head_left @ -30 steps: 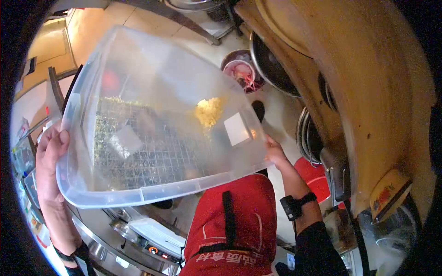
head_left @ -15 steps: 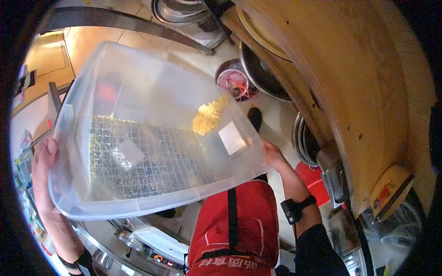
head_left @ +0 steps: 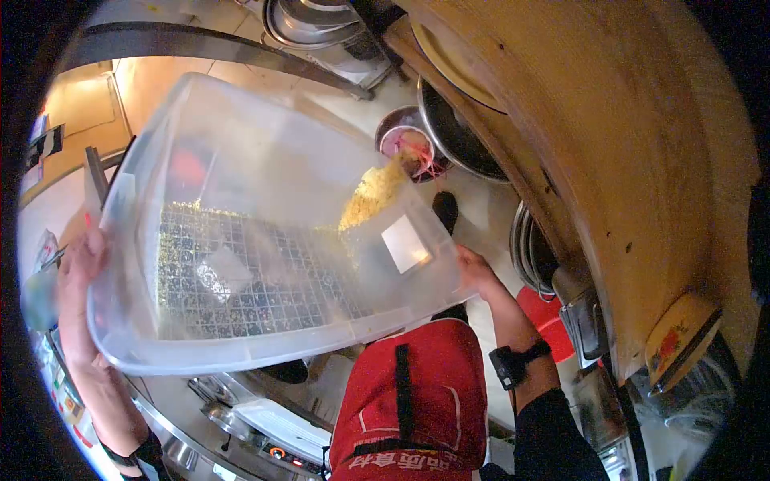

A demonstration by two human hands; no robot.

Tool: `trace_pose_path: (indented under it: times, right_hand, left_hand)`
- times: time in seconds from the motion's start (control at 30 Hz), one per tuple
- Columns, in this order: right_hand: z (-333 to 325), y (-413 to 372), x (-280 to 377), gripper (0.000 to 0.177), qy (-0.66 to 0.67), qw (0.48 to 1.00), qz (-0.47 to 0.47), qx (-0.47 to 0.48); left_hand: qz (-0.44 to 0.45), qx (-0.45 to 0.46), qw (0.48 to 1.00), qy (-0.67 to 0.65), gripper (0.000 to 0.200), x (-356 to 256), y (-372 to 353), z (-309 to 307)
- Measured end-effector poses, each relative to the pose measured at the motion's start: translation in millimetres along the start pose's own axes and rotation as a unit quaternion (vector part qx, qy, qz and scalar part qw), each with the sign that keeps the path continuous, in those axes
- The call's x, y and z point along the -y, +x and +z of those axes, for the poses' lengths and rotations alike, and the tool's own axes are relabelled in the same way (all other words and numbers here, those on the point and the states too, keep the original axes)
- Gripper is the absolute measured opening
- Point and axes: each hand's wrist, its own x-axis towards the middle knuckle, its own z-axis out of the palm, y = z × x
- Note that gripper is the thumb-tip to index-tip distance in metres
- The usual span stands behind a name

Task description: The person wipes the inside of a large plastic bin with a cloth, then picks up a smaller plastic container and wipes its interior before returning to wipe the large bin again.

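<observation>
A large translucent plastic bin (head_left: 241, 128) is held tilted between my two hands. My left hand (head_left: 83, 252) is closed on its left side, and my right hand (head_left: 475, 272) grips its right corner. Inside lie a wire mesh rack (head_left: 265, 280) and a clump of yellow crumbs (head_left: 371, 196) at the far right corner. Beyond that corner, a pinkish-lined bucket (head_left: 407, 144) stands on the floor. A white label (head_left: 405, 243) is on the bin's wall. The fingers under the bin are partly hidden.
A wooden counter (head_left: 593, 120) curves along the right, with metal basins (head_left: 453, 128) below it. A red container (head_left: 545, 321) stands near my right forearm. Metal cookware (head_left: 309, 28) is at the top. Kitchen equipment (head_left: 281, 449) shows at the lower left.
The yellow crumbs have slid up and right towards the bin's far right corner, near the bucket. The bin has shifted slightly, still in both my hands.
</observation>
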Motion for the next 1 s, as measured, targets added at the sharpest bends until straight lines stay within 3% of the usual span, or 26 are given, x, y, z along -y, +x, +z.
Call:
trace_pose_path:
  times: [0.07,0.13,0.17,0.2,0.23,0.27,0.33,0.37,0.43,0.5,0.57,0.6,0.63,0.67,0.7,0.77,0.8,0.87,0.93,1.0]
  right_hand:
    - [-5,-4,-14,0.041,-0.009,1.000,0.023,0.006]
    - [-10,8,-66,0.040,0.268,0.963,0.016,-0.001]
    - [0,14,-86,0.040,0.268,0.963,0.019,0.000]
    - [7,29,-97,0.040,0.085,0.996,-0.019,-0.012]
    - [3,45,-76,0.040,-0.104,0.992,-0.064,-0.030]
    - [-3,49,-63,0.040,-0.108,0.991,-0.071,-0.034]
    - [2,9,-15,0.041,-0.030,0.999,-0.033,-0.019]
    - [0,18,-39,0.043,0.087,0.994,-0.060,0.013]
    - [-4,11,-19,0.043,0.068,0.997,-0.020,-0.012]
    - [-4,9,-19,0.044,0.046,0.998,0.027,-0.029]
    - [-8,16,-56,0.043,0.051,0.984,-0.168,0.012]
    - [-4,21,-72,0.043,0.055,0.985,-0.161,0.012]
    - [-3,29,-87,0.043,0.135,0.988,-0.078,0.006]
    - [3,30,-102,0.043,0.213,0.977,0.010,-0.001]
    - [13,30,-108,0.043,0.211,0.977,0.012,-0.005]
    - [17,61,-89,0.044,-0.063,0.993,-0.085,-0.043]
    - [2,54,-85,0.044,-0.058,0.993,-0.088,-0.045]
    - [1,27,-62,0.044,0.234,0.972,0.002,0.022]
    - [-3,31,-52,0.042,0.157,0.987,0.036,-0.001]
    - [3,38,-57,0.039,-0.049,0.994,-0.097,-0.007]
  left_hand:
    - [-0.012,-0.001,0.998,0.062,0.051,-1,2,-2]
    - [0.016,-0.029,0.993,0.117,0.049,-9,1,7]
    - [0.029,-0.044,0.988,0.143,0.048,-13,-9,9]
    - [0.033,-0.046,0.989,0.138,0.048,-15,-15,16]
    - [0.021,-0.029,0.998,0.054,0.046,-16,-16,29]
    - [0.005,-0.005,1.000,-0.026,0.045,-19,-15,40]
    - [-0.009,0.008,0.998,-0.056,0.043,-20,-13,42]
    - [-0.007,-0.006,0.998,-0.069,0.044,-16,-13,43]
    - [0.009,-0.019,0.996,-0.087,0.045,-16,-11,47]
    - [0.012,-0.068,0.998,-0.003,0.048,-12,-12,42]
    - [0.027,-0.079,0.995,-0.051,0.048,-14,-20,50]
    - [0.045,-0.091,0.990,-0.098,0.049,-17,-22,51]
    - [0.023,0.030,0.998,-0.044,0.049,-19,-13,22]
    - [0.018,0.030,0.998,-0.044,0.049,-6,-16,8]
    - [0.008,0.008,0.999,-0.050,0.050,-4,-16,18]
    - [-0.006,-0.075,0.993,-0.096,0.048,11,-10,17]
    - [-0.002,-0.073,0.993,-0.093,0.048,-7,-12,30]
    - [-0.040,0.049,0.996,-0.069,0.048,-22,-12,31]
    - [-0.019,0.030,0.997,-0.067,0.047,-8,-6,20]
    - [-0.004,0.011,0.998,-0.064,0.046,-3,-7,11]
